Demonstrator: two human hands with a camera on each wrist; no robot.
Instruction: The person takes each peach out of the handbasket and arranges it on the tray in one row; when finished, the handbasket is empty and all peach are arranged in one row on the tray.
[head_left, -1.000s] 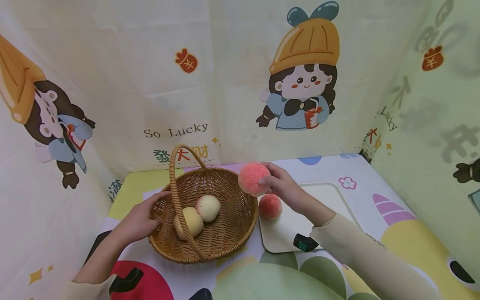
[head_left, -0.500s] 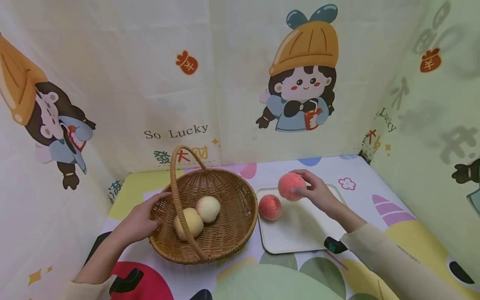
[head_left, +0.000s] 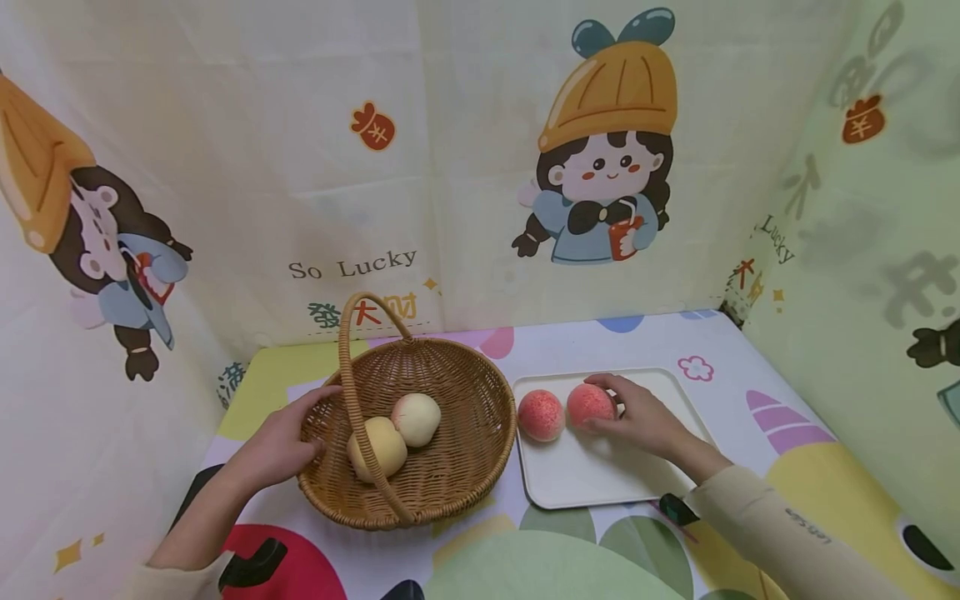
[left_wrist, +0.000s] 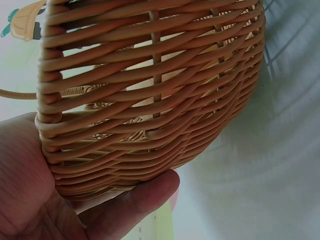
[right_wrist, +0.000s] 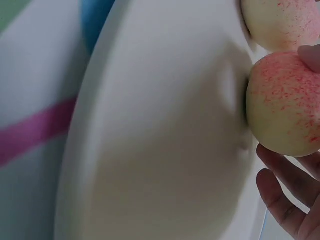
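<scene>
My left hand point(head_left: 279, 443) grips the left rim of a brown wicker basket point(head_left: 465, 467); in the left wrist view, fingers point(left_wrist: 145, 197) press along its woven outside. Inside lie two peaches, one yellow point(head_left: 386, 448) and one paler point(head_left: 417, 418), touching each other. My right hand point(head_left: 641, 418) holds a pink-red peach point(head_left: 588, 405) between thumb and fingers, down at the white tray point(head_left: 600, 479). Close to its left sits another red peach point(head_left: 541, 415) on the tray. From the right wrist, the held peach point(right_wrist: 280, 110) shows a cream underside speckled with pink.
The basket's tall arched handle point(head_left: 350, 367) rises over its left half. Tray and basket stand side by side on a table with a colourful printed cloth point(head_left: 720, 400). A printed curtain point(head_left: 465, 167) encloses the back and both sides.
The right hand has carried the red peach from beside the basket's right rim over to the right, then down onto the tray. Left hand and basket have stayed put.
</scene>
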